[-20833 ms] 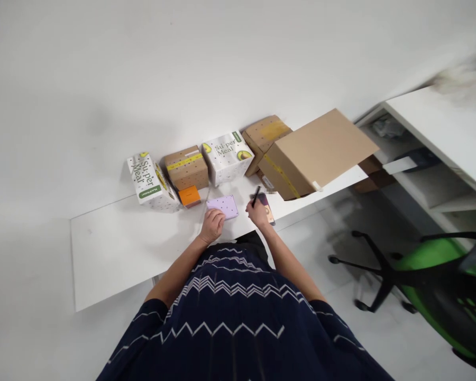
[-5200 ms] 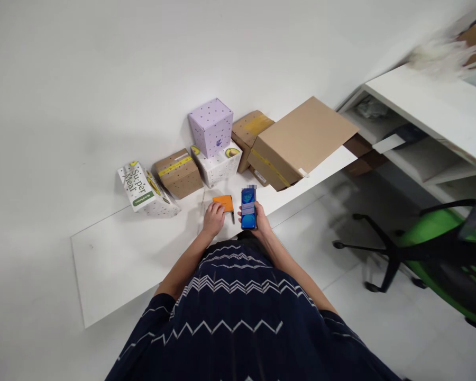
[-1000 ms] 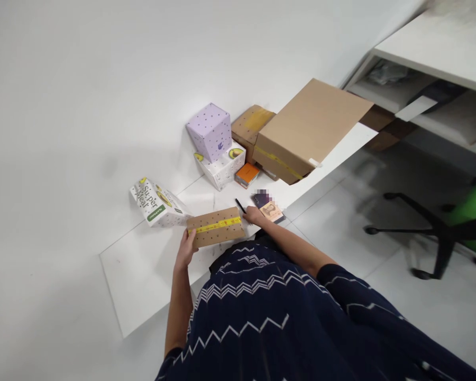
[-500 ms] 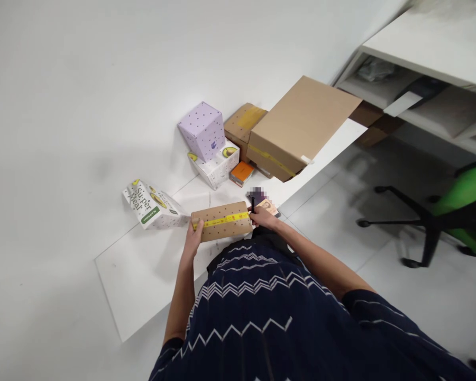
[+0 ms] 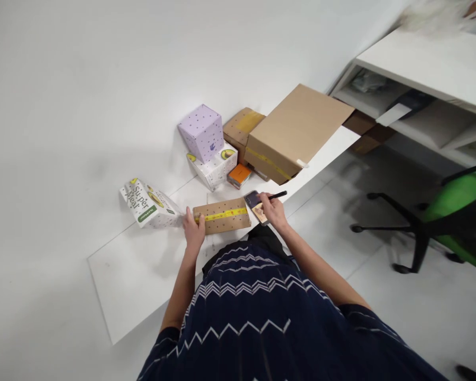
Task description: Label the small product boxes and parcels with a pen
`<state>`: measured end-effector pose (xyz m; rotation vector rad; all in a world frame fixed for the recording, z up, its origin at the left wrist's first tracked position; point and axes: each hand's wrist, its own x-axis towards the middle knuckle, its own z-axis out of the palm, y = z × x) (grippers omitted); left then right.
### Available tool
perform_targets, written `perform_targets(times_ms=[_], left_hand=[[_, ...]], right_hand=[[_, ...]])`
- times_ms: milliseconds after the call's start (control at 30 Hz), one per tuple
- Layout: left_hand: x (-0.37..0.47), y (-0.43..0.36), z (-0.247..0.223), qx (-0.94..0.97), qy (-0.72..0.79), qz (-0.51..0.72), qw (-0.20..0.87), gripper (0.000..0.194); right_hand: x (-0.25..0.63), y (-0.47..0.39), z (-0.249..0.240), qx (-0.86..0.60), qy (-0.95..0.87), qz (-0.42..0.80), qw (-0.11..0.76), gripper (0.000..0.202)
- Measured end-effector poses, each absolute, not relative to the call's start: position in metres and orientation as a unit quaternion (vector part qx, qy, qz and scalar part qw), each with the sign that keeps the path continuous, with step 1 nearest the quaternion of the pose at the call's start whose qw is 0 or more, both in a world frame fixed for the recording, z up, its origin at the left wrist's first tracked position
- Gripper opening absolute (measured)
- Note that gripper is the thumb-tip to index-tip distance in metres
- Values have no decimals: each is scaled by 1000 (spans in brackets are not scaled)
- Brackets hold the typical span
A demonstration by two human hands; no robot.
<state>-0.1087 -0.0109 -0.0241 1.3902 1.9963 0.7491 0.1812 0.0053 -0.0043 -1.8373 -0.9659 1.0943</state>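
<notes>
A small brown cardboard box [image 5: 228,225] with a yellow tape stripe lies on the white table [image 5: 130,280] in front of me. My left hand [image 5: 193,228] is closed around its left end, thumb on top. My right hand [image 5: 274,212] holds a black pen [image 5: 277,195], its tip pointing up to the right. Those fingers are over a phone [image 5: 254,200] with a lit screen, just right of the box; whether they touch it I cannot tell.
Left of the box stands a white Su-per Meal carton [image 5: 153,206]. Behind are a lilac box [image 5: 202,132] on a white carton [image 5: 218,168], an orange box [image 5: 239,174], a brown carton [image 5: 238,127] and a large cardboard box [image 5: 301,127]. A green chair [image 5: 460,206] and white shelf [image 5: 420,69] are at right.
My right hand has left the box's right end and moved right, over the phone. The pen has turned from upright to slanting right. My left hand still grips the box.
</notes>
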Motion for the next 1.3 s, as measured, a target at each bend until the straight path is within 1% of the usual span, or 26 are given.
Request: perform_targets(times_ms=[67, 100, 167, 200, 233, 333, 367, 400, 533, 733, 967, 1300], left_hand=[[-95, -13, -15, 595, 713, 297, 222, 63], [-87, -13, -11, 635, 684, 294, 207, 54], [-71, -11, -4, 712, 615, 266, 211, 43], [-63, -9, -2, 745, 581, 243, 220, 43], [-56, -8, -2, 774, 551, 215, 227, 48], [-43, -4, -7, 827, 497, 137, 224, 81], [-41, -3, -9, 835, 491, 118, 216, 88], [-40, -3, -12, 840, 492, 106, 204, 92], [-41, -5, -17, 841, 518, 65, 146, 88], [-37, -9, -18, 837, 542, 23, 73, 87], [-36, -9, -20, 842, 536, 14, 56, 85], [-33, -19, -25, 833, 548, 55, 48, 91]], right_hand=[[182, 6, 9, -707, -398, 404, 422, 58], [179, 7, 14, -698, -396, 407, 436, 61], [170, 10, 18, -666, -387, 438, 463, 61], [165, 12, 17, -647, -383, 455, 477, 58], [159, 13, 16, -628, -380, 470, 489, 53], [143, 17, 8, -595, -380, 498, 504, 41], [139, 18, 5, -594, -380, 502, 501, 38], [137, 19, 1, -594, -382, 506, 495, 34], [128, 22, -13, -615, -414, 480, 469, 22], [116, 27, -23, -551, -482, 446, 514, 22], [116, 31, -28, -565, -516, 414, 493, 20], [112, 30, -35, -594, -561, 370, 443, 21]])
